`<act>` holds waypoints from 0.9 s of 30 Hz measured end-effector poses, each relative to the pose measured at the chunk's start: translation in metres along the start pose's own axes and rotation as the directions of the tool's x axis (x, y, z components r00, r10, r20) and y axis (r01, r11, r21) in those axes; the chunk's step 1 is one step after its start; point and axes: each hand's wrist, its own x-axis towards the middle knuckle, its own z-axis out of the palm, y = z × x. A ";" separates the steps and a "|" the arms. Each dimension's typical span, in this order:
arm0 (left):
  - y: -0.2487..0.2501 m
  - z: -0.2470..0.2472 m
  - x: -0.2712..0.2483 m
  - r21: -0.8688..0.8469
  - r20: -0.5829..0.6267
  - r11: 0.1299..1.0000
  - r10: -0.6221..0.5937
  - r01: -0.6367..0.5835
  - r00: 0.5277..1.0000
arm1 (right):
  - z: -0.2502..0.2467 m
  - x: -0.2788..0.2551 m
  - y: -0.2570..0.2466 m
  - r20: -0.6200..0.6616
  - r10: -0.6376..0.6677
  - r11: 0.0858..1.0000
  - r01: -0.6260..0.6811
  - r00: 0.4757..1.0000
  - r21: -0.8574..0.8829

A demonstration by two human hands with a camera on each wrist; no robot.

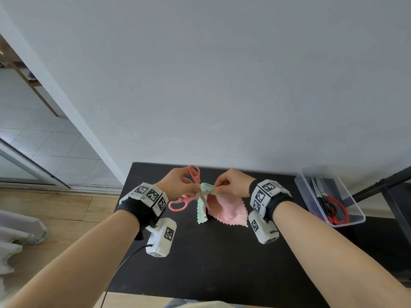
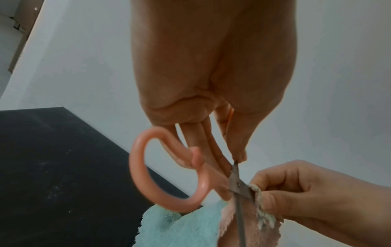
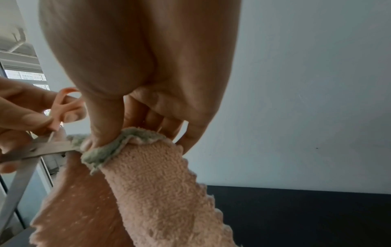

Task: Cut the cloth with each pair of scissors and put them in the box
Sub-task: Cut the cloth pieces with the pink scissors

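Note:
My left hand [image 1: 178, 185] grips the pink-handled scissors [image 1: 193, 174] near their pivot, not through the loops; one loop [image 2: 148, 168] hangs free below the fingers. The blades [image 2: 238, 188] stand spread apart, one across the cloth's top edge. My right hand [image 1: 231, 183] pinches the top edge of the cloth [image 1: 226, 210], pink on one side and mint green on the other, with thumb and fingers [image 3: 105, 127]. The cloth [image 3: 152, 192] hangs down with its lower end on the black table [image 1: 222, 263]. The clear plastic box [image 1: 353, 221] at the right holds red-handled scissors [image 1: 333, 207] and another pair.
The box stands near the table's right edge. A white wall rises just behind the table. A dark metal frame [image 1: 382, 187] stands at the far right. A black cable [image 1: 124, 261] runs from my left wrist unit past the table's front edge.

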 end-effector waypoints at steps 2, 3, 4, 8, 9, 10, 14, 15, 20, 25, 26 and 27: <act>-0.003 -0.005 0.000 -0.018 -0.008 1.000 -0.017 0.017 1.000 | -0.004 0.000 0.006 -0.033 0.028 0.999 -0.029 0.999 -0.035; -0.006 -0.009 0.000 -0.044 -0.020 0.999 -0.032 0.031 0.999 | -0.007 0.000 0.012 -0.061 0.054 0.997 -0.058 0.997 -0.056; -0.009 -0.013 0.000 -0.081 -0.044 0.996 -0.048 0.044 0.998 | -0.009 -0.001 0.017 -0.089 0.078 0.995 -0.084 0.993 -0.063; -0.021 -0.030 -0.001 -0.256 -0.184 0.964 -0.117 0.067 0.976 | -0.004 -0.003 0.030 -0.143 0.103 0.993 -0.093 0.984 0.076; -0.023 -0.031 -0.002 -0.298 -0.203 0.953 -0.126 0.061 0.971 | 0.000 -0.002 0.029 -0.149 0.105 0.989 -0.088 0.983 0.120; -0.023 -0.031 -0.003 -0.342 -0.217 0.938 -0.132 0.051 0.967 | 0.004 -0.001 0.027 -0.155 0.110 0.986 -0.088 0.982 0.145; -0.025 -0.034 -0.006 -0.583 -0.195 0.811 -0.200 0.050 0.960 | 0.020 0.004 0.024 -0.228 0.159 0.979 -0.125 0.961 0.159; -0.024 -0.035 -0.007 -0.645 -0.174 0.762 -0.218 0.056 0.960 | 0.023 0.005 0.024 -0.249 0.179 0.976 -0.139 0.952 0.169; -0.023 -0.038 -0.008 -0.820 -0.087 0.568 -0.237 0.065 0.968 | 0.039 0.000 0.014 -0.280 0.211 0.959 -0.143 0.936 0.244; -0.029 -0.036 -0.008 -0.875 -0.030 0.480 -0.201 0.072 0.979 | 0.049 -0.010 0.006 -0.354 0.232 0.950 -0.134 0.906 0.281; -0.029 -0.035 -0.009 -0.884 -0.019 0.461 -0.195 0.075 0.981 | 0.051 -0.012 0.006 -0.373 0.242 0.947 -0.133 0.896 0.293; -0.029 -0.034 -0.009 -0.895 -0.007 0.439 -0.187 0.077 0.982 | 0.054 -0.014 0.006 -0.393 0.256 0.941 -0.135 0.883 0.310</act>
